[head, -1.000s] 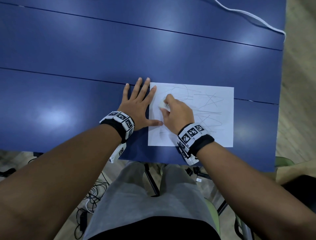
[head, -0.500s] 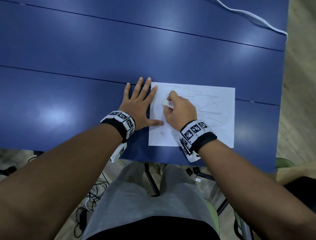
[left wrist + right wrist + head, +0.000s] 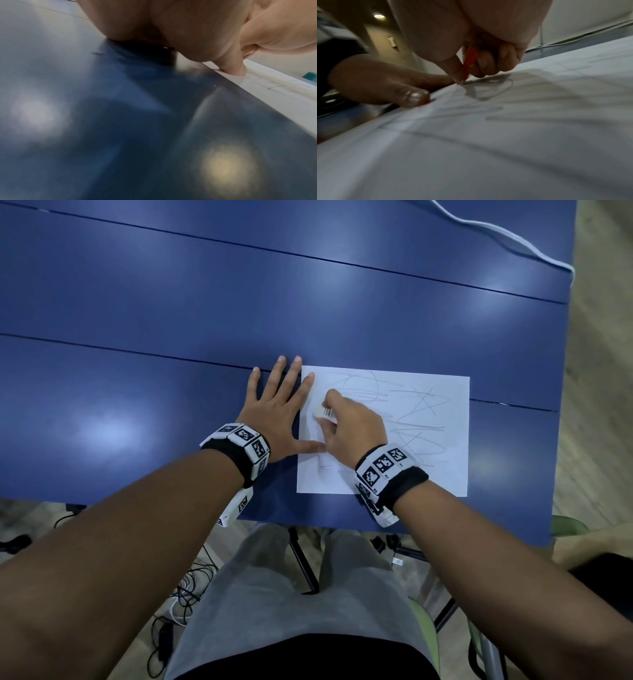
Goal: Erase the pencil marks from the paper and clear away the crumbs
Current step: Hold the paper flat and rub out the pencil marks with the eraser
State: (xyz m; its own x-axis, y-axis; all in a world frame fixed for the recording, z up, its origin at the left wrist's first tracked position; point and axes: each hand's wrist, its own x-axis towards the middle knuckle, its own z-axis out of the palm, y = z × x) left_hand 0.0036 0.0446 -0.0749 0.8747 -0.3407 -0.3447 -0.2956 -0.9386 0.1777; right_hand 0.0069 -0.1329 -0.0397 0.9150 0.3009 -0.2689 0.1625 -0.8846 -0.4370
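Lying on the near right part of the blue table (image 3: 137, 302), the white paper (image 3: 438, 467) is carrying grey pencil marks (image 3: 421, 412) over most of its right and far area; the left strip looks cleaner. The right hand (image 3: 352, 433) is resting on the left half of the paper and is pinching a small eraser (image 3: 324, 413) between thumb and curled fingers. From the head view the eraser is showing a white end with a barcode; from the right wrist view its sleeve (image 3: 469, 60) is looking red, and its lower tip is touching the paper. The left hand (image 3: 277, 412) is lying flat, fingers straight and spread, mostly on the table just left of the paper. Its thumb (image 3: 412, 96) is pressing on the paper's left edge, and its index fingertip is also reaching over the far left corner. A white cable (image 3: 507, 237) is running across the far right corner of the table. Crumbs are too small to tell.
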